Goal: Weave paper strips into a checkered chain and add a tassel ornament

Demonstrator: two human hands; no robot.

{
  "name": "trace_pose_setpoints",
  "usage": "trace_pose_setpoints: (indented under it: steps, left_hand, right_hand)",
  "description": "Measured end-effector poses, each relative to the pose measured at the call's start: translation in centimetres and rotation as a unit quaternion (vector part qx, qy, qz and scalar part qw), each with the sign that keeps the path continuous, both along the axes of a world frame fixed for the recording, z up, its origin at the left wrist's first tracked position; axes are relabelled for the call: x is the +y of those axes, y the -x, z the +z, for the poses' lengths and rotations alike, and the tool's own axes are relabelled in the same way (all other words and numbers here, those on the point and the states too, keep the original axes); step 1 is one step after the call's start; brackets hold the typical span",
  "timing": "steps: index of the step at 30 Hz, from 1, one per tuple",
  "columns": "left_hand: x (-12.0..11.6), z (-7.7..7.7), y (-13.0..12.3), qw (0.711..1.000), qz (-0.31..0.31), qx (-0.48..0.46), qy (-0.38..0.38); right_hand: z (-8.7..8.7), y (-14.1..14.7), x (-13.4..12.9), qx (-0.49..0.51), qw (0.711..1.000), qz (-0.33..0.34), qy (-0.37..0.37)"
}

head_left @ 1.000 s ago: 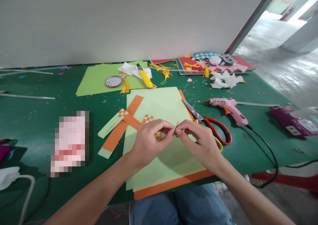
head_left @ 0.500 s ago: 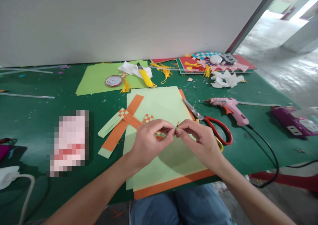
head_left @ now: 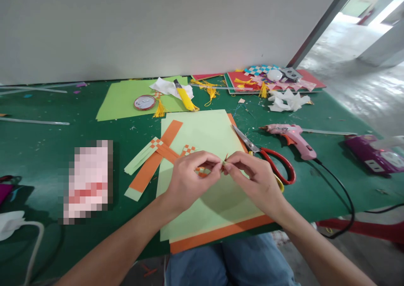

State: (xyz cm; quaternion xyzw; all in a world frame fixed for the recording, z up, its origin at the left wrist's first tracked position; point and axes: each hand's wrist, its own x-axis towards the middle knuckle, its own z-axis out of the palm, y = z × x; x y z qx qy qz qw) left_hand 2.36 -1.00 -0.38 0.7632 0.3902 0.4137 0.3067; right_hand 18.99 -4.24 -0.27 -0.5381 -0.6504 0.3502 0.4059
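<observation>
My left hand [head_left: 192, 181] and my right hand [head_left: 257, 178] meet fingertip to fingertip, both closed in a pinch. Between them is a small folded piece of green and orange paper [head_left: 224, 163], mostly hidden by the fingers. Beneath the hands lie pale green paper sheets [head_left: 202, 128] over an orange sheet [head_left: 221, 238]. Left of my left hand, pale green strips with an orange check weave [head_left: 155, 144] rest across orange paper strips [head_left: 145, 177]. Another small woven piece [head_left: 188, 149] shows just beyond the left hand. Red-handled scissors [head_left: 285, 157] lie beside my right hand.
A pink glue gun [head_left: 288, 134] with a black cord and a purple power strip [head_left: 375, 153] are on the right. Behind are a yellow utility knife [head_left: 186, 99], a round tin [head_left: 144, 102], yellow tassels [head_left: 210, 91] and crumpled tissue [head_left: 288, 100]. A blurred-out pink object [head_left: 90, 176] lies left.
Both hands stay in nearly the same place, fingertips still pinched together. The small paper piece between them has shifted very slightly. Nothing else has visibly moved.
</observation>
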Motion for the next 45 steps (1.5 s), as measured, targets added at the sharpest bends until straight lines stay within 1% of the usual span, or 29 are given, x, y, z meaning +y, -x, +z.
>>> trace_pose_setpoints:
  steps: [20, 45]
  left_hand:
    - [-0.01, 0.19, -0.01, 0.999, 0.002, -0.016, 0.030]
    - [0.03, -0.12, 0.14, 0.998, 0.001, -0.029, 0.054]
  right_hand:
    - [0.07, -0.03, -0.03, 0.012, 1.000, 0.000, -0.001]
    - [0.00, -0.01, -0.01, 0.017, 1.000, -0.004, -0.002]
